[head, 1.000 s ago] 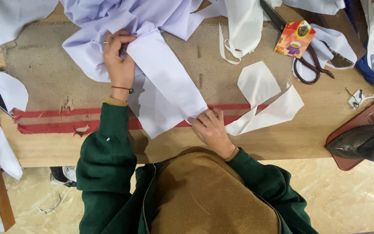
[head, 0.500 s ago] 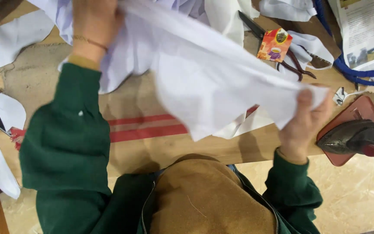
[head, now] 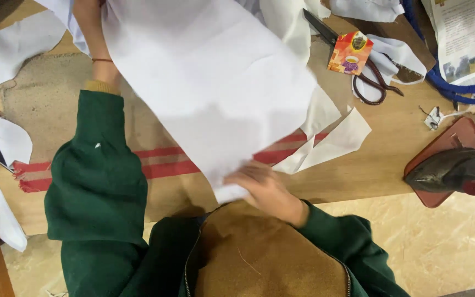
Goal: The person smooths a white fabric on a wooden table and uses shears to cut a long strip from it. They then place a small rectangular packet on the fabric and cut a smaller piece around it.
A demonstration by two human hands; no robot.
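A large piece of white cloth (head: pixel 210 82) hangs lifted over the wooden table (head: pixel 380 165), stretched between my two hands. My left hand (head: pixel 92 33) is raised at the top left and grips the cloth's upper edge, its fingers mostly hidden behind the fabric. My right hand (head: pixel 265 190) is close to my body at the table's near edge and pinches the cloth's lower corner. Both arms wear green sleeves. A thin red band sits on my left wrist.
White cloth offcuts (head: pixel 331 137) lie right of the cloth on a burlap mat with red stripes (head: pixel 160 165). Scissors (head: pixel 364 82) and a small red packet (head: pixel 350 52) lie at the back right. A clothes iron (head: pixel 452 170) rests on a reddish stand at the right edge.
The cloth lay flat on the table a second ago. Both hands have lifted it; the right hand swung out to the right, then came back to the near edge holding the lower corner.
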